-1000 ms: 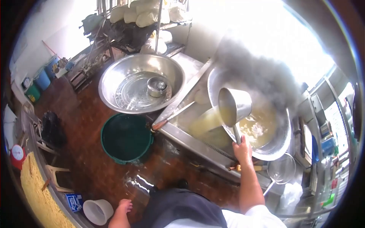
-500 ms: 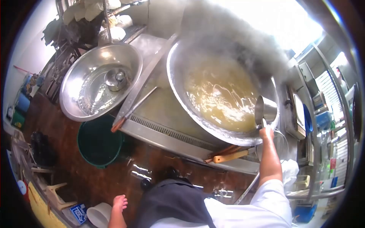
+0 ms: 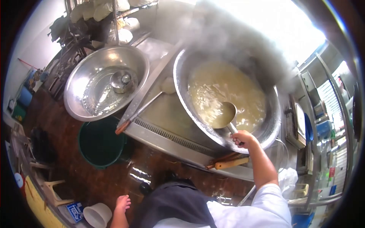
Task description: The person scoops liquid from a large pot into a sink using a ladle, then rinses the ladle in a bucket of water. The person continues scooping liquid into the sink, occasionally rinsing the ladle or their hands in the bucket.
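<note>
My right hand (image 3: 243,139) is wrapped round the handle of a metal ladle (image 3: 227,114), whose bowl dips into cloudy yellowish liquid (image 3: 243,87). A large steaming metal pot (image 3: 181,81) holds this liquid. My left hand (image 3: 123,203) hangs low beside my dark apron, fingers apart, holding nothing. Left of the pot, a wide metal basin (image 3: 78,91) contains a small metal vessel (image 3: 121,81).
Below the basin stands a dark green bin (image 3: 100,142). A skimmer with a wooden handle (image 3: 123,127) lies on the metal counter. Another wooden handle (image 3: 232,163) projects near the pot. A white bucket (image 3: 97,214) is at lower left; shelves (image 3: 323,91) stand at right.
My right hand has moved left with the ladle, which has gone from the pot's right rim down into the liquid. The view has shifted slightly.
</note>
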Available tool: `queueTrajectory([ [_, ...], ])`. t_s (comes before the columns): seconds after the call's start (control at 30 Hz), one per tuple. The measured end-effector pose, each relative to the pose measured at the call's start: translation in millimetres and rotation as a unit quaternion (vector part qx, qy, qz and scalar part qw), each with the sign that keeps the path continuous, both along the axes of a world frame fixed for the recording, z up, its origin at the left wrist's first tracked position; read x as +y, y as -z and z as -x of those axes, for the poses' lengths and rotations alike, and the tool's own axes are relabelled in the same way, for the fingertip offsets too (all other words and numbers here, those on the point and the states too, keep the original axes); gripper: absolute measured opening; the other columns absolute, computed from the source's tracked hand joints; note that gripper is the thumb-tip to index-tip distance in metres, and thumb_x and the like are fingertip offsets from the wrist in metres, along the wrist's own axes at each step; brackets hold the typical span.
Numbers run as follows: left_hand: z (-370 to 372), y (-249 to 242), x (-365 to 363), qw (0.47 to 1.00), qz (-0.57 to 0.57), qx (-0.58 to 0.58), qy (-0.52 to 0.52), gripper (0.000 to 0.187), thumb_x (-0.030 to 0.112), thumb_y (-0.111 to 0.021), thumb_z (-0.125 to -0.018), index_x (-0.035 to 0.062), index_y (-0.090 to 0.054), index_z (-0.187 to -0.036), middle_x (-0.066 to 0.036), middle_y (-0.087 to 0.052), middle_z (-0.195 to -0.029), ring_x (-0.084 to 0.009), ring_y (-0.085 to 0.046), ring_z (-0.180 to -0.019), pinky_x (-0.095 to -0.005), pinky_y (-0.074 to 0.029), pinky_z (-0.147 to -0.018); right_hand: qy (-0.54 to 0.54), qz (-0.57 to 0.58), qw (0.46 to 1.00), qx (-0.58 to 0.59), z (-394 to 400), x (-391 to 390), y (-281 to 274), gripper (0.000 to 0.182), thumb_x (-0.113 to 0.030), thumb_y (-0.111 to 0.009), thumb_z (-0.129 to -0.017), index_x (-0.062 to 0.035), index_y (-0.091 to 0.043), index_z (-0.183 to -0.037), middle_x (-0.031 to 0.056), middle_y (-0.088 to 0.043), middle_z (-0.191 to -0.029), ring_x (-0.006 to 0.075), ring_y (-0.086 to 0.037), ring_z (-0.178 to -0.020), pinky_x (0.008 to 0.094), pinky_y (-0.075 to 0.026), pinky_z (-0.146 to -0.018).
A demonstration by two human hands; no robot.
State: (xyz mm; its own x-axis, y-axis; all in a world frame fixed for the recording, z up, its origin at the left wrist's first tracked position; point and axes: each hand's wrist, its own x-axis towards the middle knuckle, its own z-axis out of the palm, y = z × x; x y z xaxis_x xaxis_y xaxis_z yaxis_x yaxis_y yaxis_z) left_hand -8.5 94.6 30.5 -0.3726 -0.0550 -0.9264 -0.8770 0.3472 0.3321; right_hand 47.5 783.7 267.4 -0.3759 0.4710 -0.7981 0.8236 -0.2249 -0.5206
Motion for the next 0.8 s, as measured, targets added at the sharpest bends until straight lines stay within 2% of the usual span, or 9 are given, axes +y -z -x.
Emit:
queueTrajectory([
  [0.07,-0.3,5.0,-9.9,1.0,0.008,-0.013,0.012,0.036,0.034,-0.06,-0.084,0.0111,-0.054,-0.111,-0.006,-0.06,-0.09,-0.0192,-0.057,-0.072,-0.0371,-0.047,-0.061,0.007,0.023,0.998,0.051,0.8,-26.1,-16.3,0.015,-0.013,-0.065,-0.078,-0.0108,-0.057,-0.091,-0.0041,-0.049,-0.063,0.0066,-0.045,-0.047,0.0231,-0.035,-0.043],
  [0.2,-2.4,13.9,-37.0,0.999,0.029,-0.024,0.026,0.037,0.034,-0.06,-0.085,0.0104,-0.053,-0.113,-0.007,-0.06,-0.093,-0.0213,-0.058,-0.076,-0.0397,-0.048,-0.063,0.038,0.034,0.991,0.127,6.2,-85.0,-24.8,0.017,-0.013,-0.066,-0.078,-0.0113,-0.055,-0.091,-0.0038,-0.049,-0.063,0.0072,-0.046,-0.047,0.0225,-0.034,-0.039],
  [0.27,-3.3,19.0,-51.9,0.999,0.025,-0.035,0.021,0.039,0.034,-0.059,-0.085,0.01,-0.053,-0.115,-0.009,-0.06,-0.095,-0.0231,-0.059,-0.079,-0.043,-0.048,-0.067,0.043,-0.01,0.983,0.178,13.2,-120.9,-32.8,0.021,-0.014,-0.066,-0.078,-0.0097,-0.054,-0.095,-0.0021,-0.048,-0.061,0.008,-0.045,-0.044,0.0219,-0.035,-0.037],
  [0.3,-4.2,20.6,-57.4,0.999,0.023,-0.034,0.018,0.039,0.034,-0.059,-0.085,0.01,-0.053,-0.115,-0.009,-0.06,-0.095,-0.0231,-0.059,-0.079,-0.043,-0.048,-0.067,0.04,-0.021,0.979,0.197,17.3,-137.8,-35.7,0.019,-0.014,-0.066,-0.077,-0.0112,-0.052,-0.09,-0.0015,-0.049,-0.061,0.0086,-0.046,-0.044,0.0228,-0.035,-0.036],
  [0.6,-7.3,23.4,-99.4,1.0,0.01,-0.014,0.002,0.039,0.033,-0.059,-0.086,0.0077,-0.052,-0.115,-0.01,-0.06,-0.1,-0.0255,-0.059,-0.084,-0.0468,-0.048,-0.075,0.009,-0.221,0.957,0.189,41.8,-206.5,-29.4,0.024,-0.013,-0.062,-0.076,-0.008,-0.046,-0.092,0.001,-0.047,-0.063,0.0093,-0.043,-0.04,0.0243,-0.034,-0.034],
  [0.63,-8.7,22.8,-103.9,1.0,0.011,-0.014,0.004,0.039,0.032,-0.059,-0.086,0.0076,-0.052,-0.115,-0.01,-0.06,-0.1,-0.0255,-0.059,-0.084,-0.0466,-0.048,-0.074,-0.006,-0.27,0.947,0.171,42.2,-207.5,-25.5,0.036,-0.018,-0.062,-0.074,0.001,-0.048,-0.102,0.0044,-0.051,-0.058,0.0127,-0.049,-0.041,0.0283,-0.039,-0.035],
  [0.73,-12.9,20.3,-119.3,1.0,0.022,-0.021,0.0,0.038,0.032,-0.059,-0.086,0.0077,-0.052,-0.115,-0.01,-0.06,-0.1,-0.0257,-0.059,-0.084,-0.0461,-0.048,-0.074,-0.017,-0.367,0.923,0.115,48.8,-220.8,-23.4,0.053,-0.024,-0.063,-0.073,0.0088,-0.045,-0.111,0.01,-0.054,-0.058,0.0204,-0.055,-0.044,0.0335,-0.047,-0.047],
  [0.77,-14.6,19.8,-123.1,0.999,0.029,-0.028,-0.002,0.038,0.031,-0.059,-0.086,0.0078,-0.052,-0.115,-0.01,-0.061,-0.1,-0.0259,-0.059,-0.084,-0.046,-0.048,-0.074,-0.035,-0.371,0.924,0.081,48.2,-223.2,-30.3,0.058,-0.027,-0.063,-0.073,0.0086,-0.045,-0.115,0.0166,-0.059,-0.068,0.0265,-0.061,-0.058,0.0371,-0.05,-0.062],
  [0.8,-16.8,22.1,-126.9,0.999,0.03,-0.027,-0.013,0.038,0.031,-0.059,-0.086,0.0078,-0.052,-0.115,-0.01,-0.061,-0.1,-0.0259,-0.059,-0.084,-0.046,-0.048,-0.074,-0.167,-0.445,0.876,0.078,39.3,-196.0,4.2,0.057,-0.028,-0.062,-0.073,0.0063,-0.048,-0.116,0.0226,-0.062,-0.083,0.033,-0.063,-0.078,0.041,-0.049,-0.073],
])
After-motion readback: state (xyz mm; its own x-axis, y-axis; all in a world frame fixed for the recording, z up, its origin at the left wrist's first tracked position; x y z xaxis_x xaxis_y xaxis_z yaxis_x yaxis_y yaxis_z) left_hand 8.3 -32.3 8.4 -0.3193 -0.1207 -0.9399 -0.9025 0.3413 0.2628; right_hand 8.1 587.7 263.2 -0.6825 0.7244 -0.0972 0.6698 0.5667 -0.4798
